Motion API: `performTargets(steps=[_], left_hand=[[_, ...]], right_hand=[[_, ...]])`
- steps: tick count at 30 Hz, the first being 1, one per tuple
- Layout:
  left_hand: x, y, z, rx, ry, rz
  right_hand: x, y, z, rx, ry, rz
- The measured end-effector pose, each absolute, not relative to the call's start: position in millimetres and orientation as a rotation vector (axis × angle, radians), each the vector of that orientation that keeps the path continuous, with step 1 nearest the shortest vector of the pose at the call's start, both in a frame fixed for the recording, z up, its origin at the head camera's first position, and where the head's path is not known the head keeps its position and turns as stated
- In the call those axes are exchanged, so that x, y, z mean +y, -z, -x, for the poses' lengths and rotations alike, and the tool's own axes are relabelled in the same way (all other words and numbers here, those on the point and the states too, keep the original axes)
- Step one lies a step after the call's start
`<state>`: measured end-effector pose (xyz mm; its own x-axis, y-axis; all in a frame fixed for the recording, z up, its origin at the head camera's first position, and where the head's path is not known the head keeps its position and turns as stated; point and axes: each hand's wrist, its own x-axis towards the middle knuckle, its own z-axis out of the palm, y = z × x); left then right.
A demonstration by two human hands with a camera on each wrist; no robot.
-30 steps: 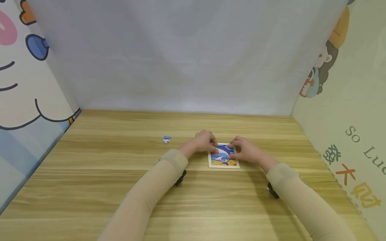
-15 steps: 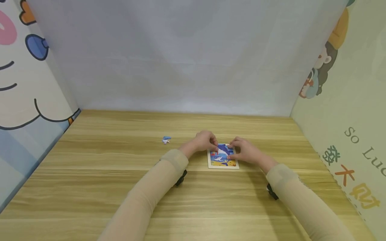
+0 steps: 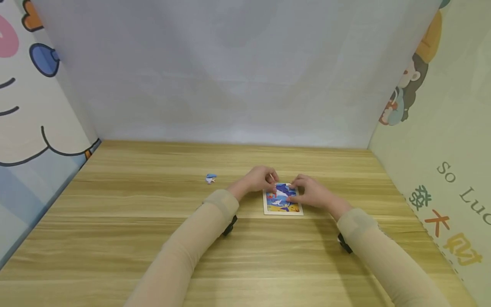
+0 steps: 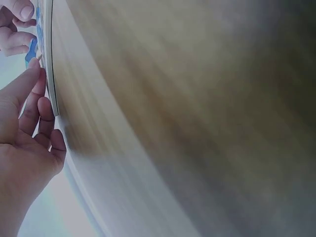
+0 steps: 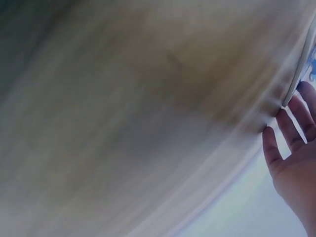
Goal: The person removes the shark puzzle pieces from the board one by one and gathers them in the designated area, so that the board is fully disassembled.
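A square jigsaw puzzle [image 3: 283, 208] with a pale frame and a sea picture of a dark-blue and white animal lies on the table. At its far left corner is my left hand [image 3: 261, 179], thumb and index finger bent together at the picture. In the left wrist view, my left hand [image 4: 29, 133] pinches a small blue puzzle piece [image 4: 32, 50] standing tilted over the board. My right hand [image 3: 312, 190] rests on the puzzle's right side, thumb on the picture and fingers at the far right corner. The right wrist view shows my right hand's fingers [image 5: 291, 129] spread along the frame's edge.
One loose blue and white puzzle piece [image 3: 210, 178], or a small cluster, lies on the wooden table [image 3: 153, 238] left of my left hand. A grey-white cloth [image 3: 238, 85] hangs behind the table. Cartoon-printed panels stand at the left [image 3: 23, 106] and right [image 3: 452, 128].
My left index finger and thumb have shifted slightly at the puzzle's far left corner. My right hand keeps its place on the board. The whole view has drifted a little.
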<state>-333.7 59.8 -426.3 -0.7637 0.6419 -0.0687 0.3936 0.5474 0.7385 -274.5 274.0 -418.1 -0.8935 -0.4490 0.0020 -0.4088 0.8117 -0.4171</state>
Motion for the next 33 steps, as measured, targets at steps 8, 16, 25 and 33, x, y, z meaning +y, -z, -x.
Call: performTargets(steps=[8,16,25,33], left_hand=[[60,427,334,2.475,-0.994,-0.925],[55,426,336,2.503,-1.006,-0.948],[40,407,341,2.459,-1.043,-1.024],[16,388,347,2.419,-1.090,-1.054]], right_hand=[[269,419,275,2.955,0.570,0.634],[268,420,276,2.947,0.576,0.637],[267,420,277,2.935,0.570,0.631],[269,418,274,2.950,0.576,0.663]])
